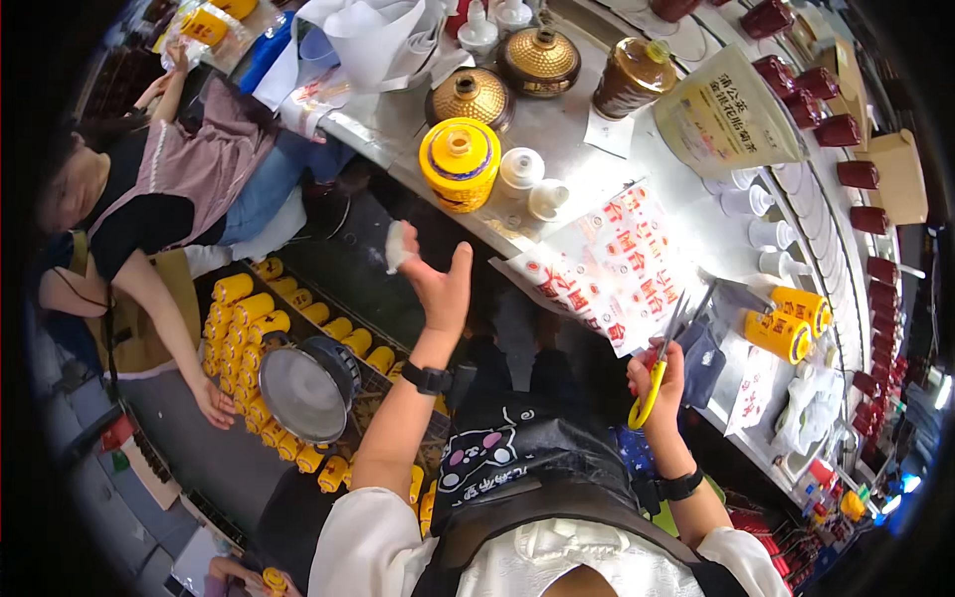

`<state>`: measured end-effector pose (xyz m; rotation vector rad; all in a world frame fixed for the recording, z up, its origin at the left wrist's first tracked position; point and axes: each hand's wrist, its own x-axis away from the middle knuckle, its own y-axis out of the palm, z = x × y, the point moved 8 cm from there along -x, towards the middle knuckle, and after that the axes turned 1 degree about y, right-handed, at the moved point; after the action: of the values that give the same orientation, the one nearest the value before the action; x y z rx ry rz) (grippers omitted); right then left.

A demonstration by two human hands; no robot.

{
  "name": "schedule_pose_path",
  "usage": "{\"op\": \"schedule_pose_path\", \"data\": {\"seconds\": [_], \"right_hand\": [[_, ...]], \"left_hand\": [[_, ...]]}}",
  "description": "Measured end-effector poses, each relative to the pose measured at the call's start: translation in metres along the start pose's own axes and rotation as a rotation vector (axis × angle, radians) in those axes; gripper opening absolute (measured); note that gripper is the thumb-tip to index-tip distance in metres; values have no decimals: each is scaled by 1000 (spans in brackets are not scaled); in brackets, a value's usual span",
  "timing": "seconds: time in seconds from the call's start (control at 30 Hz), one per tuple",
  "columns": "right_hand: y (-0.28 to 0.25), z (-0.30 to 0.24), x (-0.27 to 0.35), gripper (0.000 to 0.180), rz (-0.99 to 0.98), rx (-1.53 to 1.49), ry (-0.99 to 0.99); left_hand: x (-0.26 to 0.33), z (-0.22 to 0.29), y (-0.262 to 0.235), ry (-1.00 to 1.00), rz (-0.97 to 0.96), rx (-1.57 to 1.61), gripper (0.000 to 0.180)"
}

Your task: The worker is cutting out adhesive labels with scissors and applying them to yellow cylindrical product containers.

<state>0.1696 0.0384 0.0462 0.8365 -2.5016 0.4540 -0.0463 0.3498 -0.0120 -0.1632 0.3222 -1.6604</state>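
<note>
My right hand grips scissors by their yellow handles, the blades pointing away from me by the near edge of a sheet of red-printed labels. The sheet lies on the metal table and partly overhangs its edge. My left hand is raised in front of the table, fingers apart and holding nothing. A white covering wraps one of its fingertips. Beyond it on the table stands a yellow round bottle, with two white plastic caps beside it.
Gold domed lids, a brown bottle and a clear bucket stand farther back. Yellow bottles lie at right, before a conveyor bearing dark red bottles. At left, a co-worker reaches toward stacked yellow bottles and a metal pan.
</note>
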Motion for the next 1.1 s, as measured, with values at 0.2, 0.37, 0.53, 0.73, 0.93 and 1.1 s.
{"op": "schedule_pose_path", "data": {"seconds": [0.2, 0.37, 0.53, 0.73, 0.93, 1.1], "right_hand": [[-7, -7, -11, 40, -59, 66, -19], [-17, 1, -11, 38, -117, 47, -1], [-28, 7, -9, 38, -161, 48, 67], [-47, 17, -19, 39, -166, 119, 94], [-45, 19, -29, 40, -229, 126, 76], [-37, 18, -32, 39, -276, 144, 69]], "left_hand": [[77, 9, 44, -213, -310, 145, 45], [149, -56, 95, -707, -242, 161, 52], [162, -73, 120, -842, -122, 359, 52], [157, -62, 116, -872, 1, 509, 37], [157, -59, 114, -776, 4, 582, 56], [157, -59, 114, -911, 120, 600, 48]]}}
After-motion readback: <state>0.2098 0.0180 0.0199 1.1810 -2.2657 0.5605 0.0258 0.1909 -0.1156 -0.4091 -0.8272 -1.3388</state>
